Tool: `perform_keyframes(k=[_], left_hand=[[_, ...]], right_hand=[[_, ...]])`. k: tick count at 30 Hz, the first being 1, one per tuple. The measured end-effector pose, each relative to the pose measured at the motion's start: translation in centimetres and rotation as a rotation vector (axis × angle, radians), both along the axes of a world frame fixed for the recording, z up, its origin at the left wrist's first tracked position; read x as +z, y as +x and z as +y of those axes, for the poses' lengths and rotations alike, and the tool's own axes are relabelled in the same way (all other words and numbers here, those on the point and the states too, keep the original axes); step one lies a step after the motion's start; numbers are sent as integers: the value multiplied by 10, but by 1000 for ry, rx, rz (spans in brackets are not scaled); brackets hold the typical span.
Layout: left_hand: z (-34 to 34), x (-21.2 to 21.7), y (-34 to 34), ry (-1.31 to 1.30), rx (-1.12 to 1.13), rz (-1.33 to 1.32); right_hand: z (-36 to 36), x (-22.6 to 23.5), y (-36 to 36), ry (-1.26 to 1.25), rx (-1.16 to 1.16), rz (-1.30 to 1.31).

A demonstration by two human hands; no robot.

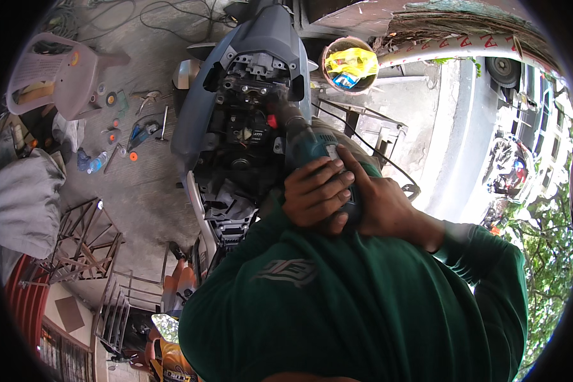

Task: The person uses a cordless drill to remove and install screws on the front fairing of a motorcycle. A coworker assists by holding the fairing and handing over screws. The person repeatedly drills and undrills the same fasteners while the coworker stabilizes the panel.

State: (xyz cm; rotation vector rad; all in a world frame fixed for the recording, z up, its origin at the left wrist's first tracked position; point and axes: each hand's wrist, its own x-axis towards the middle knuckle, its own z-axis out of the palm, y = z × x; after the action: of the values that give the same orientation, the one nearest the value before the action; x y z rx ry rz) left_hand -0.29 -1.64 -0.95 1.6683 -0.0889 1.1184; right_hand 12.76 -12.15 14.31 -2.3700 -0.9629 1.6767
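Centre frame: my left hand [317, 191] and right hand [379, 202] both clamped around the teal power drill [312, 148], nose pressed into the stripped scooter [248, 108]. Looks heavy, rigid; best gripped at the body, both hands.

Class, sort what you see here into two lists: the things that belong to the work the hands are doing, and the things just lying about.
In use:
left hand and right hand, both gripping the power drill
scooter with its panels off, where the drill points

Lying about:
plastic chair
hand tools and discs on the floor
plastic bottle
bucket of rubbish
metal frames
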Motion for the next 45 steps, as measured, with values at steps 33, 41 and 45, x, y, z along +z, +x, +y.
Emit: perform_keyframes(k=[33, 41, 45], left_hand=[[14, -6, -16, -96, 46, -56], [13, -7, -15, -114, 61, -69], [14, -8, -14, -109, 65, -82]], right_hand=[[51, 19, -12, -213, 163, -26], [50, 16, -15, -175, 179, -64], [52, 18, -14, -183, 182, -62]])
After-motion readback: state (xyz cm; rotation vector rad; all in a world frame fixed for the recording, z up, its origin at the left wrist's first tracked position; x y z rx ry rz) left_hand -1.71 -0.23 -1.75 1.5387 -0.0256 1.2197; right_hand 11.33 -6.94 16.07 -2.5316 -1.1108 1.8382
